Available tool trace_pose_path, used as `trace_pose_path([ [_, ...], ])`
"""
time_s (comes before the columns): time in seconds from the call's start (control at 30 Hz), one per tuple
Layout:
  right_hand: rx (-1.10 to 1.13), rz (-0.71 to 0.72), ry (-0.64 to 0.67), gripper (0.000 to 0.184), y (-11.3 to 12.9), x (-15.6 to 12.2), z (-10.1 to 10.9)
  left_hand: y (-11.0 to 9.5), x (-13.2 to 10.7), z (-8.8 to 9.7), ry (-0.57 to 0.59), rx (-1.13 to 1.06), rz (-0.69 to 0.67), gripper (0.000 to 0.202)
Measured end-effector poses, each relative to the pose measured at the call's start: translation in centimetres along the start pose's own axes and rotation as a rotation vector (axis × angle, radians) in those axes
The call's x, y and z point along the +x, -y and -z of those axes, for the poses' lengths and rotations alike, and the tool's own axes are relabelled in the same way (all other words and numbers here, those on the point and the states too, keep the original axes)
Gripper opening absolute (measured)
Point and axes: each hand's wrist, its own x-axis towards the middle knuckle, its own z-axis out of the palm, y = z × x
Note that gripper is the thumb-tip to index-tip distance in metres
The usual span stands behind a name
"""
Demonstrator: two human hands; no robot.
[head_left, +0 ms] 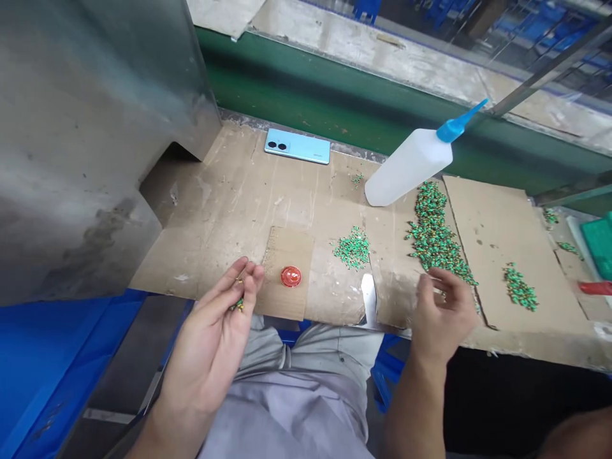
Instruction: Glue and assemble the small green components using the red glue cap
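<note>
My left hand (217,331) is palm up at the cardboard's near edge, its fingers curled round a few small green and gold parts (238,305). A small red round cap (291,276) lies just to its right. My right hand (442,312) hovers at the near end of a large pile of green parts (433,229), fingers bent in a loose pinch; I cannot make out anything in them. A smaller pile of green parts (352,247) sits between the hands. A white squeeze bottle (408,167) with a blue nozzle leans over the large pile.
Cardboard sheets (229,204) cover the bench. A light blue phone (297,146) lies at the back. A grey metal housing (81,140) stands at the left. Another green pile (519,288) and a green tray (598,245) are at the right. A metal blade (368,298) lies near the front edge.
</note>
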Motion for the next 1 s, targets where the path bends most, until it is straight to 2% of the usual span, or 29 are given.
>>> trace_pose_path([
  [0.07,-0.022,0.151,0.189,0.017,0.6,-0.7,-0.9,0.7,0.2,0.4,0.024,0.047,0.033,0.046],
  [0.1,-0.019,0.194,0.274,0.017,0.9,-1.0,-1.5,0.9,0.3,0.8,0.043,0.065,0.052,0.043],
  [0.17,-0.020,0.214,0.365,0.017,1.4,-1.4,-2.6,1.1,0.6,1.7,0.095,0.095,0.086,0.037],
  [0.3,-0.047,0.209,0.425,0.020,1.3,-1.2,-3.7,0.8,0.9,3.4,0.223,0.123,0.063,0.028],
  [0.4,-0.062,0.199,0.455,0.015,1.1,-0.7,-3.7,0.9,1.1,4.0,0.342,0.176,0.031,0.008],
  [0.43,-0.062,0.198,0.458,0.013,1.1,-0.6,-3.6,1.1,1.2,4.2,0.388,0.209,0.039,0.008],
  [0.53,-0.020,0.212,0.469,0.010,2.3,-0.9,-3.0,2.3,1.2,4.7,0.523,0.380,0.075,0.028],
  [0.6,0.074,0.264,0.510,0.010,4.0,-1.9,-2.5,3.3,1.2,5.1,0.597,0.569,0.000,0.032],
  [0.7,0.329,0.429,0.671,0.010,7.1,-4.0,-1.8,4.5,0.9,5.3,0.678,0.887,-0.286,0.025],
  [0.77,0.410,0.509,0.778,0.017,8.7,-5.2,-1.6,4.8,0.7,5.1,0.704,1.034,-0.410,0.024],
  [0.87,0.403,0.557,0.813,0.023,9.7,-6.0,-1.6,4.6,0.6,4.9,0.725,1.143,-0.452,0.030],
  [1.0,0.442,0.583,0.887,0.022,9.6,-5.2,-1.5,3.7,1.0,4.9,0.799,1.171,-0.434,0.030],
])
